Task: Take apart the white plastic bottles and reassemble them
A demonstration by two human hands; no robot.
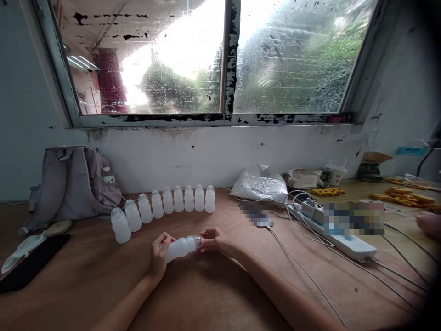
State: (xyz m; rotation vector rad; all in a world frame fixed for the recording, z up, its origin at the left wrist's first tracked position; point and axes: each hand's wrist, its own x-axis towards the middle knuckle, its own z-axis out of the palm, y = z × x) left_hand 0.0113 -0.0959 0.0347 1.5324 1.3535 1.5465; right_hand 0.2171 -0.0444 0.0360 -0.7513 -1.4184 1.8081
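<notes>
A milky white baby bottle (177, 249) with a clear cap lies tilted on its side between my hands, just above the table. My left hand (159, 253) is closed around its base end. The fingers of my right hand (214, 241) pinch the clear cap at the other end. Beyond my hands, several similar baby bottles (167, 202) stand upright in a curved row, each with a clear cap. The nearest of them, a capped bottle (120, 226), stands at the row's left end.
A grey backpack (74, 184) rests at the back left, near a black flat item (34, 266). Rightward are a silvery bag (260, 186), a white power strip (354, 248) with loose cables, and yellow parts (406, 196). Another person's hand (429, 224) shows at the right edge.
</notes>
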